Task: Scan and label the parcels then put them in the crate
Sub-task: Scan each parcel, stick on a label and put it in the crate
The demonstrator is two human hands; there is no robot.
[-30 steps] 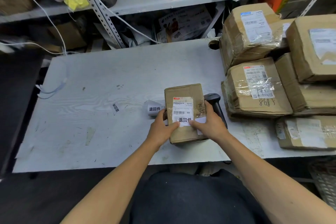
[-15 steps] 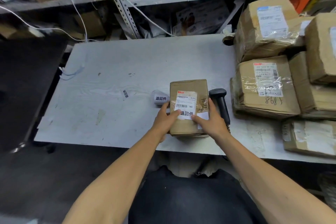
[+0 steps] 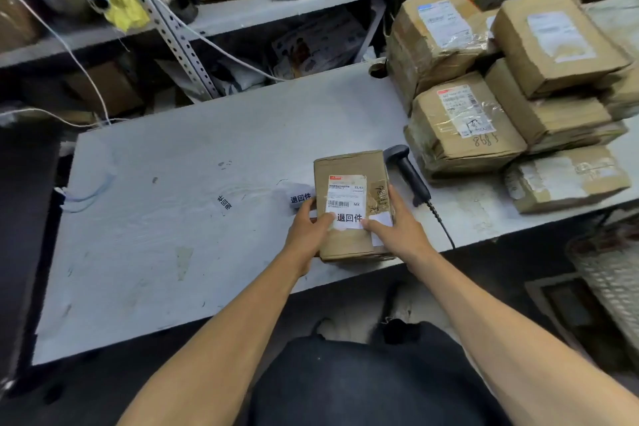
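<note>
A: Parcel (image 3: 351, 204) is seen lying flat near the front edge of a pale grey desk (image 3: 179, 218), which is scuffed and stained. What is found around it?

B: Metal shelving (image 3: 262, 10) crammed with cartons, bags and white cables is seen behind the desk. A stack of parcels (image 3: 501, 97) wrapped in brown paper and clear tape is piled at the desk's right end. A black handheld scanner (image 3: 408, 169) is laid just right of the parcel, its coiled cord trailing off the front edge. A roll of labels (image 3: 299, 198) is placed just left of it, and one loose sticker (image 3: 224, 202) is stuck to the desk further left.

A: How is the parcel itself described?

B: Brown cardboard, creased, with crinkled tape on its right side. A white shipping label with a barcode is fixed on top, and a white sticker (image 3: 349, 218) printed with three black characters is overlapped onto its lower part.

A: And the hands?

B: The left hand (image 3: 307, 235) is wrapped around the parcel's left edge, thumb pressed on the sticker. The right hand (image 3: 397, 232) is laid on the right side, its grip loose, fingers flat, thumb on the sticker's right end.
</note>
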